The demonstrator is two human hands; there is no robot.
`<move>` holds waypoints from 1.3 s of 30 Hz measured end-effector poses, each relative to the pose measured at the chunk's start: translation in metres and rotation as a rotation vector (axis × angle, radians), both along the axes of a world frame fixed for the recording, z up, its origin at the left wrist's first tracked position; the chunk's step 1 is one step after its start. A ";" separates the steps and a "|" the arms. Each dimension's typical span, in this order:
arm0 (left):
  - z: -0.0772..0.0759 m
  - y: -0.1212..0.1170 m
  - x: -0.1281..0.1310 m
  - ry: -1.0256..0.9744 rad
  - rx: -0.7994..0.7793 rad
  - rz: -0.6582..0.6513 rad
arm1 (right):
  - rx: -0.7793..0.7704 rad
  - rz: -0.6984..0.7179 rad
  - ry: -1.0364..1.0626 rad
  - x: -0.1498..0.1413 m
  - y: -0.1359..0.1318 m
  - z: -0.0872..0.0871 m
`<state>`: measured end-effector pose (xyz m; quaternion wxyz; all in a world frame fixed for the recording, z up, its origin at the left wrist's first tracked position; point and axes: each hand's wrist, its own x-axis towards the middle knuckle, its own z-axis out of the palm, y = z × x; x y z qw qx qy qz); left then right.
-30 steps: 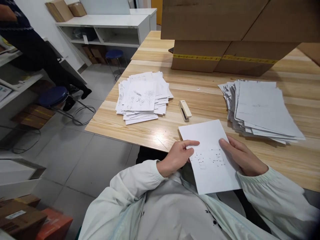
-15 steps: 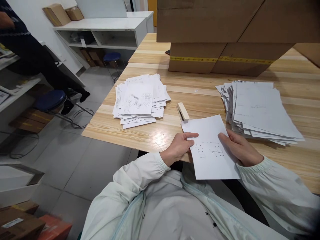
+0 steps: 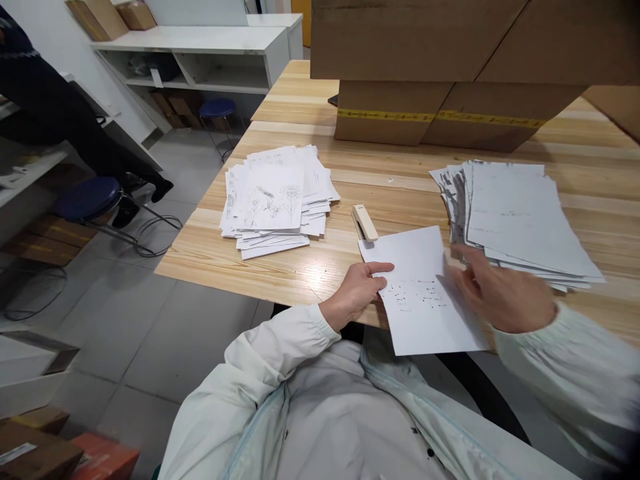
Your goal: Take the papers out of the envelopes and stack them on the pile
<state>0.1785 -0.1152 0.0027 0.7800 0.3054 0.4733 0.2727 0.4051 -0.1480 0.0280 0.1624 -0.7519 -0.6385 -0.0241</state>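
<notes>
My left hand [image 3: 357, 290] pinches the left edge of a white sheet of paper [image 3: 413, 253], its index finger lying on top. Small dots and short lines are printed near the sheet's middle. The sheet is held over the table's front edge. My right hand [image 3: 505, 287], blurred by motion, is beside the sheet's right edge with its fingers apart and nothing seen in them. A cream stapler [image 3: 366, 223] lies just beyond the sheet's top left corner. To the right is a stack of papers [image 3: 520, 213]; on the left lies another paper pile [image 3: 275, 200] with flower drawings on top.
Large cardboard boxes [image 3: 390, 110] with yellow tape stand at the back of the wooden table [image 3: 240, 267]. Left of it are blue stools [image 3: 90, 198], a white shelf unit [image 3: 200, 40] and a person in dark clothes [image 3: 75, 113]. An orange box [image 3: 105, 457] sits at lower left.
My right hand has let go of the sheet's right edge and moved right, towards the right stack. My left hand keeps its hold on the sheet, which was raised farther over the table.
</notes>
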 end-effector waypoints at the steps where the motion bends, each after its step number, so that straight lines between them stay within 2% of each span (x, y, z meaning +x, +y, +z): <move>1: 0.000 0.001 0.000 0.003 0.002 -0.006 | 0.033 0.036 -0.159 0.000 0.002 0.013; 3: 0.000 0.003 -0.001 0.009 0.002 -0.022 | 0.141 0.171 -0.368 -0.006 0.015 0.038; 5: 0.000 0.003 -0.001 0.005 -0.006 -0.029 | 0.253 0.376 -0.307 -0.025 0.042 0.052; 6: -0.001 0.004 -0.001 0.001 -0.011 -0.029 | 0.274 0.487 -0.219 -0.039 0.061 0.053; 8: -0.001 0.005 0.000 -0.010 -0.020 -0.016 | 0.294 0.627 -0.093 -0.070 0.101 0.043; 10: -0.001 0.006 0.002 -0.010 -0.034 0.004 | 0.291 0.700 -0.016 -0.101 0.139 0.020; 13: -0.001 0.008 0.003 -0.006 -0.058 0.031 | 0.228 0.762 0.041 -0.131 0.172 -0.014; 16: -0.001 0.009 0.003 -0.019 -0.073 0.032 | 0.183 0.759 0.038 -0.139 0.176 -0.035; 19: -0.002 0.012 0.003 -0.030 -0.077 0.018 | 0.165 0.742 -0.007 -0.140 0.169 -0.042; 22: -0.001 0.014 0.004 -0.034 -0.078 0.005 | 0.173 0.741 -0.031 -0.144 0.168 -0.041; 25: 0.002 0.011 0.002 -0.014 -0.073 0.008 | 0.233 0.747 0.026 -0.141 0.170 -0.025; 28: 0.006 -0.008 -0.013 -0.017 -0.057 -0.010 | 0.337 0.721 0.140 -0.115 0.153 0.008; 30: 0.006 -0.029 -0.032 -0.001 0.031 -0.001 | 0.354 0.627 0.228 -0.086 0.123 0.029; 32: 0.005 -0.053 -0.053 0.078 0.197 0.073 | 0.265 0.444 0.337 -0.055 0.081 0.038; 33: 0.005 -0.064 -0.062 0.122 0.281 0.117 | 0.165 0.350 0.420 -0.042 0.057 0.037; 34: 0.005 -0.073 -0.070 0.164 0.354 0.152 | 0.063 0.315 0.535 -0.033 0.033 0.032; 36: 0.007 -0.085 -0.080 0.230 0.504 0.189 | -0.205 0.380 0.848 -0.028 -0.011 0.016; 37: 0.009 -0.088 -0.081 0.252 0.582 0.193 | -0.275 0.374 0.966 -0.031 -0.029 0.007; 39: 0.015 -0.085 -0.077 0.261 0.732 0.183 | -0.247 0.260 1.101 -0.044 -0.052 -0.007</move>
